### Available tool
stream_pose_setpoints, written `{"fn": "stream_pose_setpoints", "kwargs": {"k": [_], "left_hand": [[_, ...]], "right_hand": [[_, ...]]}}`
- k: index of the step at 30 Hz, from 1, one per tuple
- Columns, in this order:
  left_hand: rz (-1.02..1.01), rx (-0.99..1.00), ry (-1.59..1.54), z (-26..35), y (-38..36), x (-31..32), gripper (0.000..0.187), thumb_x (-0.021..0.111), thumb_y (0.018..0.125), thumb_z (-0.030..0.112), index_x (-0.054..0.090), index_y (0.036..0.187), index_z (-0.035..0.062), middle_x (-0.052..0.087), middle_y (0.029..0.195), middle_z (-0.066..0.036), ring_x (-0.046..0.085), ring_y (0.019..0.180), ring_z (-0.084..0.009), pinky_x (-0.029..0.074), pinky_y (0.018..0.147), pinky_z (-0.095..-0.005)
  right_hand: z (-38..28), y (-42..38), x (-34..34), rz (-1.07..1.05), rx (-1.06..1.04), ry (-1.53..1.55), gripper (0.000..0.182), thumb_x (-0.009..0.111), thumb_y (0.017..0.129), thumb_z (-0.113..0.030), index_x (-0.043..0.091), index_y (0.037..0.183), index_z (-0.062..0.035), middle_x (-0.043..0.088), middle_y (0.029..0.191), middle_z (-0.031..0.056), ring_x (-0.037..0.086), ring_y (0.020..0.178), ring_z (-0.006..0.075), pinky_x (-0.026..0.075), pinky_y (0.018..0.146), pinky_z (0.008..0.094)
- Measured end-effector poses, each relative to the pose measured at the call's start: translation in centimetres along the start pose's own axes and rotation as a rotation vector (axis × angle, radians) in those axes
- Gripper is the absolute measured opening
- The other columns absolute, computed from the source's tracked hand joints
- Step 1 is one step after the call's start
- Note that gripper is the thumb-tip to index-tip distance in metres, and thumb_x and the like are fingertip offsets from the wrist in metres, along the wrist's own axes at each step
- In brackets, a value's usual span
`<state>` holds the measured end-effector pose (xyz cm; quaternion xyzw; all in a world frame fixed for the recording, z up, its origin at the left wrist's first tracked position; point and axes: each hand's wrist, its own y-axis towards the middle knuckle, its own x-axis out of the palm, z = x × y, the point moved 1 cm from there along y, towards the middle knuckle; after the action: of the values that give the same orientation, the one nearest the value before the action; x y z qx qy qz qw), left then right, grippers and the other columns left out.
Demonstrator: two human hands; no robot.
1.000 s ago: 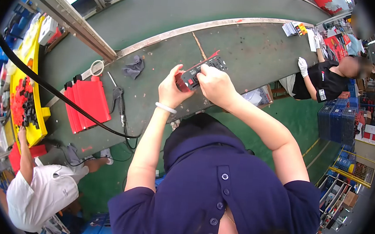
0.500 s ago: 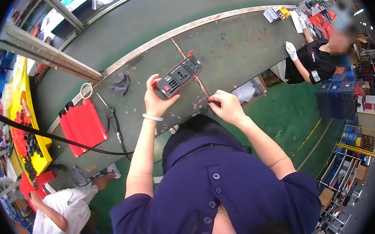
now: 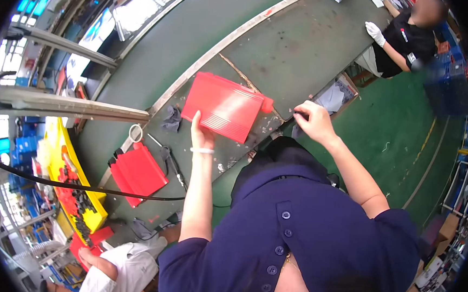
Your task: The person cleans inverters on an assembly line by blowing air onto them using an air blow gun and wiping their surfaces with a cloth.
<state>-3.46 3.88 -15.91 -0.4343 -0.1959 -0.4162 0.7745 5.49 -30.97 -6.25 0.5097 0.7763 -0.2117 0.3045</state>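
A red box-shaped device (image 3: 223, 104) with fine ribs along its lower side is held above the workbench in my left hand (image 3: 203, 137). My thumb lies on its ribbed red face, and the other fingers are hidden behind it. A red tab (image 3: 268, 105) sticks out at its right end. To the right, near the bench's front edge, my right hand (image 3: 318, 122) is closed in a pinch on a small dark piece (image 3: 301, 115), too small to name. That hand is apart from the device.
Red panels (image 3: 138, 174) lie on the bench at left, beside a corded screwdriver (image 3: 173, 166), a roll of tape (image 3: 135, 133) and a grey cloth (image 3: 172, 119). A yellow bin (image 3: 96, 215) holds red and black parts. A black cable crosses the left side. Co-workers sit at lower left and upper right.
My left hand has turned the device over: its dark slotted panel faced me before, and its red ribbed face shows now. My right hand keeps its pinch. The whole view has shifted.
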Motion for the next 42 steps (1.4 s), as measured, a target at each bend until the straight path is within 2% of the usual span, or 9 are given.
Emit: {"fn": "stream_pose_setpoints", "kwargs": {"k": [3, 5, 14, 19, 23, 29, 33, 38, 42], "left_hand": [[-0.004, -0.206, -0.275, -1.0, -3.8, 1.7, 0.062, 0.069, 0.085, 0.052, 0.060, 0.133, 0.0145, 0.065, 0.130, -0.005, 0.062, 0.118, -0.0265, 0.051, 0.099, -0.0450], [0.039, -0.222, -0.304, -1.8, -5.5, 3.6, 0.067, 0.070, 0.080, 0.057, 0.061, 0.133, 0.0178, 0.064, 0.134, -0.001, 0.059, 0.123, -0.0237, 0.044, 0.105, -0.0451], [-0.062, -0.260, -0.443, -0.7, -7.5, 2.7, 0.072, 0.070, 0.080, 0.058, 0.056, 0.138, 0.0177, 0.061, 0.138, -0.001, 0.059, 0.124, -0.0223, 0.050, 0.100, -0.0427], [-0.039, -0.238, -0.432, -1.2, -9.0, 4.2, 0.073, 0.071, 0.079, 0.061, 0.058, 0.136, 0.0177, 0.062, 0.135, 0.000, 0.060, 0.121, -0.0220, 0.051, 0.097, -0.0406], [-0.120, -0.258, -0.452, -1.5, -9.4, 4.0, 0.074, 0.072, 0.077, 0.062, 0.058, 0.135, 0.0174, 0.063, 0.133, -0.001, 0.061, 0.118, -0.0218, 0.053, 0.096, -0.0399], [0.018, -0.261, -0.476, -0.8, -10.1, 4.6, 0.069, 0.077, 0.075, 0.056, 0.062, 0.129, 0.0162, 0.066, 0.130, -0.001, 0.063, 0.117, -0.0212, 0.054, 0.097, -0.0408], [0.005, -0.293, -0.598, -1.5, -10.0, 4.6, 0.068, 0.079, 0.074, 0.055, 0.062, 0.127, 0.0147, 0.067, 0.128, -0.002, 0.064, 0.114, -0.0219, 0.054, 0.096, -0.0398], [-0.112, -0.299, -0.585, -1.1, -9.7, 4.3, 0.076, 0.076, 0.076, 0.059, 0.057, 0.133, 0.0132, 0.063, 0.132, -0.004, 0.061, 0.119, -0.0233, 0.053, 0.098, -0.0404], [-0.138, -0.298, -0.549, -0.8, -9.8, 5.2, 0.077, 0.074, 0.077, 0.060, 0.055, 0.135, 0.0127, 0.063, 0.133, -0.004, 0.061, 0.119, -0.0235, 0.053, 0.097, -0.0409]], "right_hand": [[3.0, -0.6, 1.3, 0.028, 0.238, 0.432, 0.022, 0.072, 0.090, -0.013, 0.069, 0.103, 0.0038, 0.074, 0.103, 0.0111, 0.070, 0.089, 0.0124, 0.055, 0.078, 0.0283], [2.7, -0.3, 1.4, 0.034, 0.214, 0.627, 0.025, 0.071, 0.092, -0.013, 0.067, 0.109, 0.0053, 0.073, 0.101, 0.0081, 0.068, 0.090, 0.0111, 0.054, 0.082, 0.0279], [-6.8, 0.9, -0.2, -0.056, 0.125, 1.045, 0.022, 0.068, 0.094, -0.003, 0.065, 0.115, 0.0043, 0.069, 0.104, 0.0035, 0.064, 0.100, 0.0099, 0.051, 0.090, 0.0255], [-14.1, 1.8, 0.1, 0.005, -0.439, 0.764, 0.021, 0.065, 0.091, 0.003, 0.067, 0.112, 0.0073, 0.069, 0.106, 0.0097, 0.067, 0.097, 0.0140, 0.054, 0.085, 0.0283], [-16.8, 3.1, 1.3, 0.269, -0.807, 0.178, 0.019, 0.070, 0.081, 0.002, 0.071, 0.100, -0.0005, 0.068, 0.097, 0.0107, 0.068, 0.081, 0.0294, 0.056, 0.070, 0.0349], [-15.5, 3.1, 0.5, 0.177, -0.861, -0.090, 0.018, 0.071, 0.078, -0.003, 0.070, 0.096, -0.0020, 0.066, 0.092, 0.0090, 0.067, 0.079, 0.0291, 0.055, 0.070, 0.0367], [-13.3, 2.1, -1.6, -0.121, -0.814, -0.059, 0.012, 0.070, 0.078, -0.001, 0.071, 0.090, -0.0020, 0.067, 0.089, 0.0089, 0.068, 0.082, 0.0282, 0.054, 0.071, 0.0370], [-16.1, 2.5, -2.6, 0.139, -0.694, 0.117, 0.016, 0.072, 0.077, -0.001, 0.071, 0.093, -0.0019, 0.071, 0.093, 0.0099, 0.068, 0.084, 0.0286, 0.055, 0.073, 0.0352], [-18.1, 3.7, -0.4, 0.256, -0.897, 0.081, 0.016, 0.073, 0.079, -0.004, 0.071, 0.095, -0.0033, 0.070, 0.094, 0.0092, 0.068, 0.084, 0.0291, 0.055, 0.072, 0.0355]]}}
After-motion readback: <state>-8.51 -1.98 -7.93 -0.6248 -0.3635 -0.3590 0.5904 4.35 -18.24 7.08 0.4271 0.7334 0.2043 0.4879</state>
